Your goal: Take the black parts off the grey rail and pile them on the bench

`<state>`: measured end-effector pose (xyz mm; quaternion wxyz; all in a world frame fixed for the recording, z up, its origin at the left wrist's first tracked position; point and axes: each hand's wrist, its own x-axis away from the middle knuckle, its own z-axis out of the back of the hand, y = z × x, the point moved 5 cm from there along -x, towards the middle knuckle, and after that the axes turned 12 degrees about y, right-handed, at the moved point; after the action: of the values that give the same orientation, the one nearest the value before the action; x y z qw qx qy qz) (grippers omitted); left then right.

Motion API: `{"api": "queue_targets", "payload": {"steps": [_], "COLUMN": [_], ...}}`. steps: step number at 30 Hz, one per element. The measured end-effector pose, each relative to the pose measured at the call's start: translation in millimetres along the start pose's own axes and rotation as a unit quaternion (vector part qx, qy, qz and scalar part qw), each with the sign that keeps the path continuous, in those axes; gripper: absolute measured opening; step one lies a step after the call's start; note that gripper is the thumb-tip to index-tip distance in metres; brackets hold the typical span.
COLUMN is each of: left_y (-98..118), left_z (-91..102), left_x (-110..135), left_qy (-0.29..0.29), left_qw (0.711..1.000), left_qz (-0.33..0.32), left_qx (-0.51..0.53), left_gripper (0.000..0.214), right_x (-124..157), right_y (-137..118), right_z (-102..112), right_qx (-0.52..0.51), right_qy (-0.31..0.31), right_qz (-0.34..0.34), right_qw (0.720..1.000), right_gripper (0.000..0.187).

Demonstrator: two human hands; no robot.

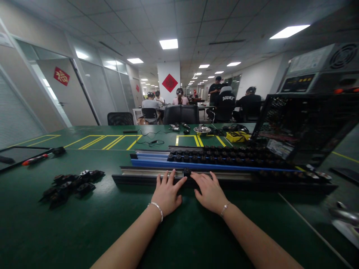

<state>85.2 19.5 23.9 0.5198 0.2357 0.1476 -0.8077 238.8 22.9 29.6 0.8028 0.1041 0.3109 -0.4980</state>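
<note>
My left hand (pixel 167 193) and my right hand (pixel 209 191) lie side by side on the green table, fingers stretched forward onto a long black rail (pixel 134 178). Between the fingertips of both hands sits a small black part (pixel 186 172) on that rail; the fingers touch or flank it. Both hands look flat and open. Each wrist wears a thin bracelet. Behind the rail lie a blue rail (pixel 157 163) and further rails carrying rows of several black parts (pixel 221 154).
A heap of loose black parts (pixel 70 184) lies at the left. A red-handled tool (pixel 35 159) and a dark tray sit far left. A black computer case (pixel 305 127) stands right. A metal bowl (pixel 202 130), a yellow box (pixel 237 136) and cables lie farther back. People sit at desks beyond.
</note>
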Motion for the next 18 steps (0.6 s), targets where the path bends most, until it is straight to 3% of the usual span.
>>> {"api": "queue_targets", "payload": {"steps": [14, 18], "left_y": [12, 16], "left_z": [-14.8, -14.1], "left_x": [-19, -21], "left_qy": [-0.015, -0.029], "left_qw": [0.998, 0.997], "left_qz": [0.027, 0.033], "left_qx": [-0.051, -0.057], "left_gripper": [0.083, 0.080], "right_x": [2, 2], "right_y": [3, 12], "right_z": [-4, -6], "right_qx": [0.018, 0.070], "right_qy": [0.023, 0.044], "right_qz": [0.010, -0.026], "right_qw": [1.000, 0.996], "right_gripper": [0.049, 0.046]}}
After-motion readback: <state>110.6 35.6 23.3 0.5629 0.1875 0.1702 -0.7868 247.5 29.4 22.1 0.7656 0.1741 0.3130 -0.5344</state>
